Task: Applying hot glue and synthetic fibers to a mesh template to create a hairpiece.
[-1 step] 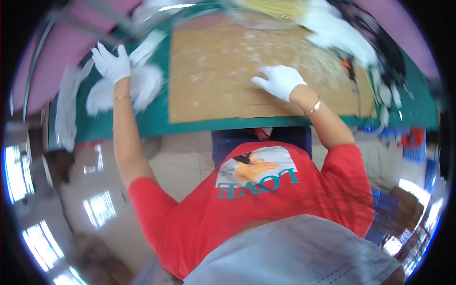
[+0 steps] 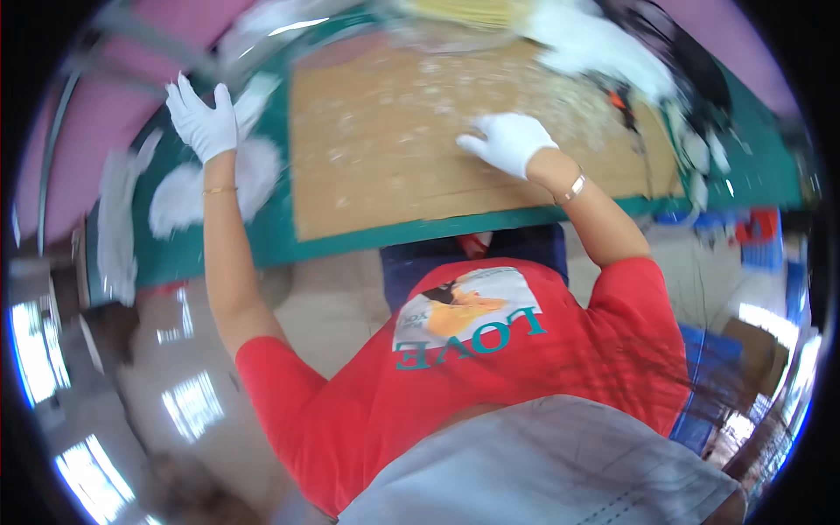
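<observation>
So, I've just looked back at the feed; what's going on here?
A person's two white-gloved hands are over a green table. The left hand is spread open near fluffy white material. The right hand, thumb apart from its fingers, is over a brown cardboard sheet with pale scraps scattered on it; whether it touches the sheet is unclear. Neither hand visibly holds anything. A black-and-orange tool lies toward the sheet's right side.

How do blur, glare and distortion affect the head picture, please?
In the head view, the front edge of the green table bends, bright patches glare at lower left, the littered brown board looks smeared; left hand and right hand look crisper.
</observation>
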Demonstrator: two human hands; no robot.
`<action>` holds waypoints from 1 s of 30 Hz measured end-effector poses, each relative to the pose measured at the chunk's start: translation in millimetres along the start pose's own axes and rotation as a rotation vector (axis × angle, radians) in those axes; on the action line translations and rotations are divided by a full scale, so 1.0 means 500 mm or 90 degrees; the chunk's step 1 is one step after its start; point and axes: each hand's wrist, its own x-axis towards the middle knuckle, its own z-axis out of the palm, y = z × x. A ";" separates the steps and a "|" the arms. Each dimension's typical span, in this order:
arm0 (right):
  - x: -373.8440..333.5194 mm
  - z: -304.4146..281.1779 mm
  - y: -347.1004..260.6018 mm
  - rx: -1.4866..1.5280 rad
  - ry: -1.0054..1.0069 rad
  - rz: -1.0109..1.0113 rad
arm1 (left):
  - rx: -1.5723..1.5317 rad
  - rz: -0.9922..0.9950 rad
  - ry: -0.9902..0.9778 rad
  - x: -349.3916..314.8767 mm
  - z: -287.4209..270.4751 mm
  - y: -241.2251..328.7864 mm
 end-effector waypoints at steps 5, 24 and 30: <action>0.049 -0.050 0.186 -0.064 0.275 0.194 | -0.312 0.265 -0.075 0.048 0.062 0.351; 0.117 -0.260 0.794 -0.149 0.355 0.093 | -0.445 0.099 -0.588 0.077 0.279 0.926; 0.100 -0.281 0.524 -0.192 0.449 -0.169 | -0.534 0.024 -0.368 0.174 0.321 0.949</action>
